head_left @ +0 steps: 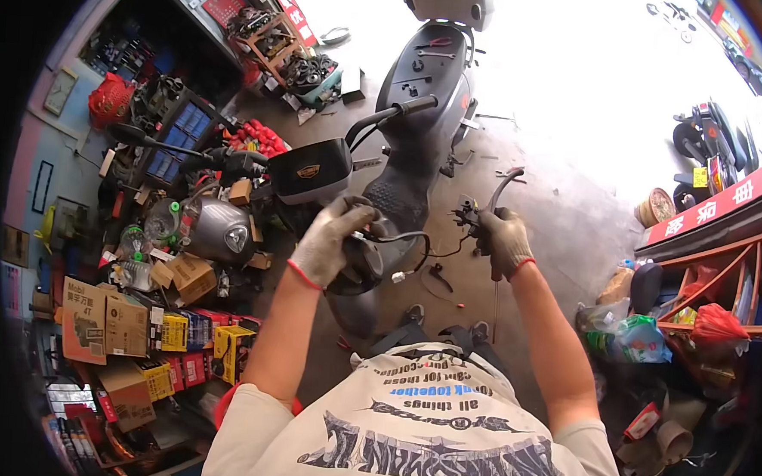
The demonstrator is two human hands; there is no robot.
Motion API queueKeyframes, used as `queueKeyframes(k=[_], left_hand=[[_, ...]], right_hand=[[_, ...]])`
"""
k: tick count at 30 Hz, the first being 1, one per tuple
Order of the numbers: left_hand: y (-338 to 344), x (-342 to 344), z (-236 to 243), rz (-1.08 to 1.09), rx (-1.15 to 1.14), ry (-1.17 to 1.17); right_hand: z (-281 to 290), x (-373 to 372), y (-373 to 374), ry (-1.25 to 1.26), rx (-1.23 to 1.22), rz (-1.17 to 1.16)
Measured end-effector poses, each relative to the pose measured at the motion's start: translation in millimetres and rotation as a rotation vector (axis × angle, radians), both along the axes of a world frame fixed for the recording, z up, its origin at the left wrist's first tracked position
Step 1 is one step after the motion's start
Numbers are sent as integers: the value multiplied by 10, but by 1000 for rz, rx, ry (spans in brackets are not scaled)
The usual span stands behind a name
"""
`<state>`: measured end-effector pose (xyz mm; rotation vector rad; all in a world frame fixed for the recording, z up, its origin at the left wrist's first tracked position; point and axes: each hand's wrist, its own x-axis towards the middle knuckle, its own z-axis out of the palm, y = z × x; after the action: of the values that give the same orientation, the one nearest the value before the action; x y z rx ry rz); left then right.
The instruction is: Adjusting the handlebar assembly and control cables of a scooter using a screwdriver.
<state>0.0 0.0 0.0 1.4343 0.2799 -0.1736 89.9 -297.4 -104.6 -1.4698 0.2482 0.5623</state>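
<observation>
A dark scooter (414, 76) stands ahead of me, its mirror stalk and handlebar rising on the left above a black front housing (309, 172). My left hand (340, 236), in a soiled pale work glove, is closed at a black cable (394, 237) just below that housing; what exactly its fingers pinch is partly hidden. My right hand (501, 240), gloved too, grips a black brake lever assembly (477, 215) with wires and a small connector dangling from it, held off to the scooter's right over the concrete floor. A white plug (399, 276) hangs on the wiring between my hands.
Tools and small parts lie on the seat (434, 55) and floor. Stacked cardboard boxes (125, 324), bottles and parts crowd the left. Orange shelving (711, 262) with bags stands at right. Another two-wheeler (709, 139) is at back right. My shoes show below the wiring.
</observation>
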Motion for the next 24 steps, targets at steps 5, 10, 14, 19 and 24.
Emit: queueKeyframes(k=[5,10,14,19,24], left_hand=[[27,246,978,44,104,-22],[155,857,1645,-75,438,22],[438,1584,1384,-250,535,271],[880,2347,629,-684,670,187],[894,2623,426,-815,531,337]], right_hand=[[-44,203,167,-9,92,-61],[-398,539,491,-32,143,-150],[-469,777,830,14,179,-225],[-350,1021,1260,54,212,-262],[-368,1241,1547,105,316,-363]])
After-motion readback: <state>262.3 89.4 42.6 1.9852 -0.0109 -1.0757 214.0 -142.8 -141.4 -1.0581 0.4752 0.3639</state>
